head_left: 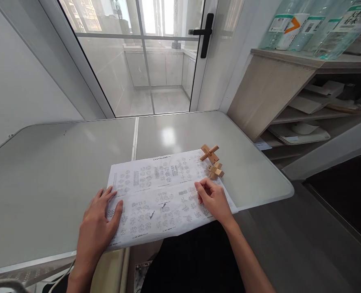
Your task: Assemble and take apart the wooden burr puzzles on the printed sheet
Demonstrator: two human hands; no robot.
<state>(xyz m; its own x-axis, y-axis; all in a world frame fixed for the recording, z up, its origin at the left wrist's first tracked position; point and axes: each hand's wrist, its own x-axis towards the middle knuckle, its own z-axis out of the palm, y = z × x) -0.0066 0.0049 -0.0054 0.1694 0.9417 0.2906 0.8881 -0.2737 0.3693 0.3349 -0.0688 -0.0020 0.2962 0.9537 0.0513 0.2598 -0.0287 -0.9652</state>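
Left hand [99, 221] lies flat and open on the sheet [162, 195], lower centre. Right hand [212, 198], loosely curled and holding nothing, rests on the sheet just below the wooden puzzles [212, 162].

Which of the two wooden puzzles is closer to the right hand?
The compact wooden puzzle at the paper sheet's right edge, just beyond the right hand. The cross-shaped puzzle with longer arms lies farther back.

looks like a home: folding table [61, 162], glass balcony door [144, 57] up top, shelf [290, 81] with water bottles [321, 24] upper right
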